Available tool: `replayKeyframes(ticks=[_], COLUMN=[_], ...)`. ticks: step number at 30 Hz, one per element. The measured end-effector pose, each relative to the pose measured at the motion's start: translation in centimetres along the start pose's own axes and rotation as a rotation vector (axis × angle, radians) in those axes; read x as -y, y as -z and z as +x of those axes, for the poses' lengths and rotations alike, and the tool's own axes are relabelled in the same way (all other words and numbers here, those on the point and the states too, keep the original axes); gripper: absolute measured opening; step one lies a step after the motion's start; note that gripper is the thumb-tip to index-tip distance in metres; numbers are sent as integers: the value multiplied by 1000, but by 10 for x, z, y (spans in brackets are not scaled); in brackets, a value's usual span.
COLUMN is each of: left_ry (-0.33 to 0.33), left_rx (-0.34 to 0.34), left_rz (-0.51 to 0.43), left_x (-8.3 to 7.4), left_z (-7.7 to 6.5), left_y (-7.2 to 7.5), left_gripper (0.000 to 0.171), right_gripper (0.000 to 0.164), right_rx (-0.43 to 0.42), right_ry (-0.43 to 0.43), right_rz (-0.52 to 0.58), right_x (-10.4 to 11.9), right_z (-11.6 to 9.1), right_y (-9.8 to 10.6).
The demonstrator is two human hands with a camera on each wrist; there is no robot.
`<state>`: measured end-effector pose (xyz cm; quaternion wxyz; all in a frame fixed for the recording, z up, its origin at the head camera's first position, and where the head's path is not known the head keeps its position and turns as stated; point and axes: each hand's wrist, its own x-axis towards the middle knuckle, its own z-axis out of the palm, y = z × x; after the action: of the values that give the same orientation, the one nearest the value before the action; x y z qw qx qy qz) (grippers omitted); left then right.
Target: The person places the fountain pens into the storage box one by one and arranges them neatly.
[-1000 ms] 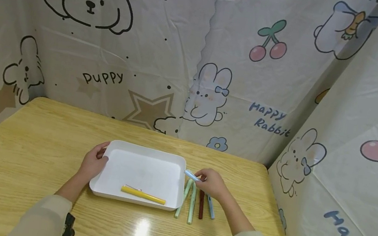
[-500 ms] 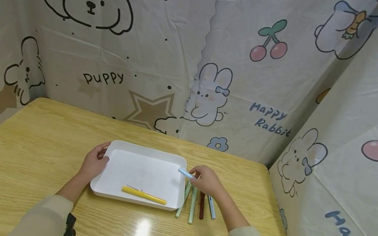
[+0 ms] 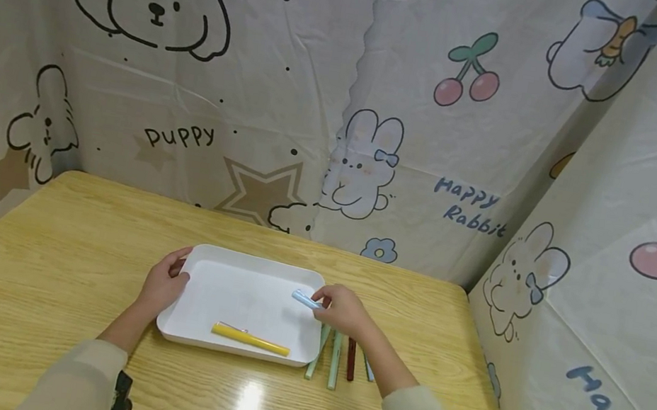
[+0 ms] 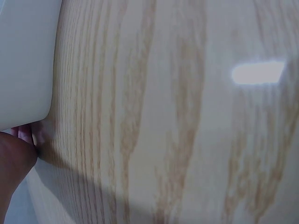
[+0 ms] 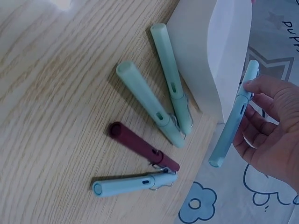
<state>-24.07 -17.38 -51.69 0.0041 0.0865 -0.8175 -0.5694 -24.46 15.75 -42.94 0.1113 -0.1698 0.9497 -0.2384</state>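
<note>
A light blue pen [image 5: 231, 123] with a clip is pinched between the thumb and fingers of my right hand [image 3: 344, 310]. In the head view this pen's end reaches over the right side of a white tray [image 3: 244, 292]. My left hand [image 3: 164, 283] holds the tray at its left side, thumb at the rim; most of its fingers are hidden there. Inside the tray, near its front wall, lies a yellow pen [image 3: 250, 339]. In the left wrist view only part of the left hand [image 4: 16, 154] shows below the tray's corner.
Right of the tray, two pale green pens [image 5: 145, 95], a dark red pen [image 5: 138, 142] and another light blue pen [image 5: 124, 185] lie on the wooden table [image 3: 70, 250]. A printed cloth [image 3: 281, 97] hangs behind the table and along its sides.
My right hand has moved left with the light blue pen, from beside the tray's right edge to over its right side. The left hand and tray have stayed in place.
</note>
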Motion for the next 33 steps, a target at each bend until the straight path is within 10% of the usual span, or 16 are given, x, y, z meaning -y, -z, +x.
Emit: replayKeyframes(ticks=[33], left_ry=[13], left_rx=[5], left_rz=[-10], left_x=[-2], left_z=[-1], left_y=[-1], left_gripper=[55], right_gripper=[21], right_rx=[103], right_ry=[128], right_rz=[-47], right_x=[54], right_z=[27], right_y=[-34])
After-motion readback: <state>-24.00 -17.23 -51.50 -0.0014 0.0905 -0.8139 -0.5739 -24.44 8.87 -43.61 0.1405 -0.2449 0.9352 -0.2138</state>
